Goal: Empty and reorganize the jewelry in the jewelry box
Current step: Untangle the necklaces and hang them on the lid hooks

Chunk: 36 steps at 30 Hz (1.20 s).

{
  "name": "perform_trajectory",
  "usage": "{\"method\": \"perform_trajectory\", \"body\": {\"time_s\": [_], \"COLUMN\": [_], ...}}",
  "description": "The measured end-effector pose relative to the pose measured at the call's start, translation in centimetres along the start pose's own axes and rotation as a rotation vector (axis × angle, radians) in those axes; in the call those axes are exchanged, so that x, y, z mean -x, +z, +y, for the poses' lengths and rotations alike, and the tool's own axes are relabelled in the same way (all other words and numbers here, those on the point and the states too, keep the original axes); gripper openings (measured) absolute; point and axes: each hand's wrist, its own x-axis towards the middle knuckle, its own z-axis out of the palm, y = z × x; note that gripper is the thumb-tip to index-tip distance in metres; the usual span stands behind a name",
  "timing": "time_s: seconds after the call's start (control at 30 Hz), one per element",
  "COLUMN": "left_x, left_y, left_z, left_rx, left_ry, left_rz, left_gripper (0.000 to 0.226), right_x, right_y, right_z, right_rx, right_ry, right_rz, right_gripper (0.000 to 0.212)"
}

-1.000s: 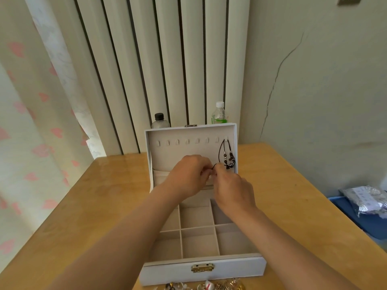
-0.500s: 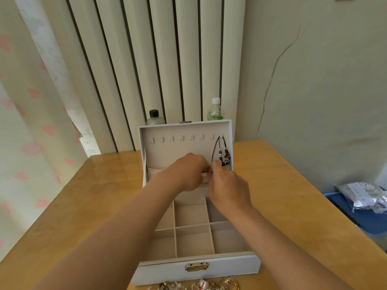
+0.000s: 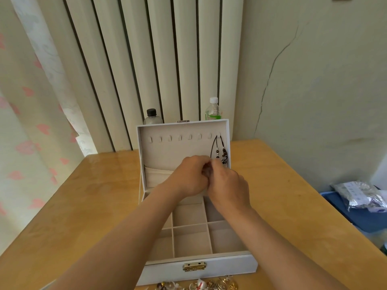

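A white jewelry box stands open on the wooden table, its beige compartments bare. Its upright lid carries a row of hooks. A black cord necklace with dark beads hangs from the rightmost hook. My left hand and my right hand meet in front of the lid, fingers curled, pinching together where the cord's lower end reaches them. The pinched part is hidden. A pile of loose jewelry lies in front of the box.
Two plastic bottles, one black-capped and one white-capped, stand behind the lid. A blue bin with a silver bag sits off the table's right edge. A curtain hangs at the left, and a wall is close behind.
Both hands stay pinched together by the necklace's lower end, fingers shifting slightly. The camera view has drifted; the box and necklace have not moved.
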Motion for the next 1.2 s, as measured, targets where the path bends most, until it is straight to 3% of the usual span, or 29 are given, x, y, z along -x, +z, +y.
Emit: {"method": "perform_trajectory", "body": {"time_s": [0.1,0.37,0.7,0.97,1.1,1.2], "left_x": [-0.3,-0.3,0.1,0.5,0.5,0.2], "left_y": [0.3,1.1,1.1,1.2,1.1,0.9], "left_z": [-0.2,0.2,-0.1,0.1,0.8,1.0], "left_rx": [0.044,0.05,0.079,0.029,0.021,0.022], "left_ry": [-0.063,-0.109,-0.057,-0.069,-0.117,-0.154], "left_rz": [0.05,0.077,0.072,0.088,0.076,0.041], "left_gripper": [0.028,0.025,0.025,0.028,0.051,0.047], "right_x": [0.1,-0.3,-0.4,-0.5,-0.4,-0.5], "right_y": [-0.3,-0.6,0.3,0.6,0.6,0.6], "right_z": [0.0,0.0,0.4,0.7,0.7,0.8], "right_rx": [-0.028,0.031,0.081,0.05,0.012,-0.019], "right_ry": [0.131,0.265,0.231,0.184,0.162,0.16], "right_rz": [0.073,-0.06,-0.01,-0.002,0.02,0.035], "right_gripper": [0.014,0.028,0.017,0.046,0.037,0.034]}}
